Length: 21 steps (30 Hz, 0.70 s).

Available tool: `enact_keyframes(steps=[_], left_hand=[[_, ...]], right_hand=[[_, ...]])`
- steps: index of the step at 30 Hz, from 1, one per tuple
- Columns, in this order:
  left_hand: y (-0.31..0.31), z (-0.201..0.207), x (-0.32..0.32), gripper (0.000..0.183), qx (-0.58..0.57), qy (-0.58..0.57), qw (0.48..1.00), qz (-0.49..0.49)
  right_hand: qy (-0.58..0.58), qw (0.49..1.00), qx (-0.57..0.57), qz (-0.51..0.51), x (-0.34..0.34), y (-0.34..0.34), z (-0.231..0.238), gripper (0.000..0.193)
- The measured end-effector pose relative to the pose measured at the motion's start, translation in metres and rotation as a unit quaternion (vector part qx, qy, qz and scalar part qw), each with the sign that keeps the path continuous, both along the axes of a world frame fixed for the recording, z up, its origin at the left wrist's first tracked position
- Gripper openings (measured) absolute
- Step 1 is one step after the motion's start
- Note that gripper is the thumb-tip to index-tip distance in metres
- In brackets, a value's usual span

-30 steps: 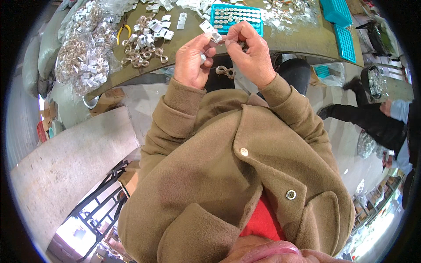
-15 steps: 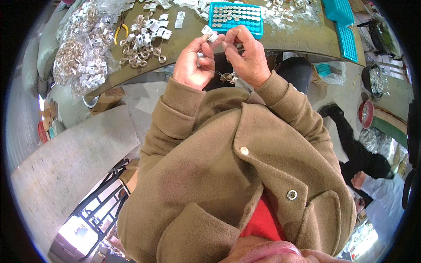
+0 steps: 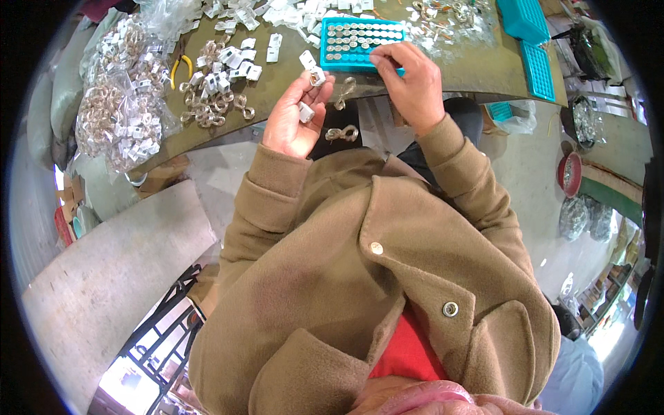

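olive tabletop (image 3: pixel 463 75) | left hand (image 3: pixel 294 124) clamped on white case (image 3: pixel 317 77) | right hand (image 3: pixel 417 81) at teal tray (image 3: pixel 353 68), grip unclear | print illegible

The right hand (image 3: pixel 415 79) is covering the near right corner of the blue tray (image 3: pixel 342 68), and whether its fingers are pinching anything is proving too small to tell, while the left hand (image 3: pixel 290 131) is partly hiding the white pieces (image 3: pixel 306 112) in its grasp. The upper edge is cutting off the counter (image 3: pixel 287 66) and the white parts (image 3: pixel 311 12) heaped there. At the lower right, the brown coat (image 3: pixel 304 235) is hiding much of another person (image 3: pixel 570 377), and the contents of the red bowl (image 3: pixel 569 176) are blurring together.
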State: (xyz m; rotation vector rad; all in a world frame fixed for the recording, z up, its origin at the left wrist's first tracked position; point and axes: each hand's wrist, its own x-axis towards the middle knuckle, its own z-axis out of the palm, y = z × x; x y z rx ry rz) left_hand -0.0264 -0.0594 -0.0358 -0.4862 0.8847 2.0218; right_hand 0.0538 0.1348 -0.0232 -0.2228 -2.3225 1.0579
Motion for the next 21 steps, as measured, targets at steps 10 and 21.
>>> enact_keyframes(steps=[10, 21], left_hand=[[0.008, 0.001, 0.014, 0.013, -0.126, 0.127, 0.983, -0.036], [0.002, 0.0, 0.008, 0.017, -0.105, 0.133, 0.985, -0.038]], right_hand=[[-0.006, 0.99, 0.123, 0.061, -0.044, -0.016, -0.02, 0.012], [-0.085, 0.983, 0.152, 0.052, -0.042, -0.013, -0.015, 0.01]])
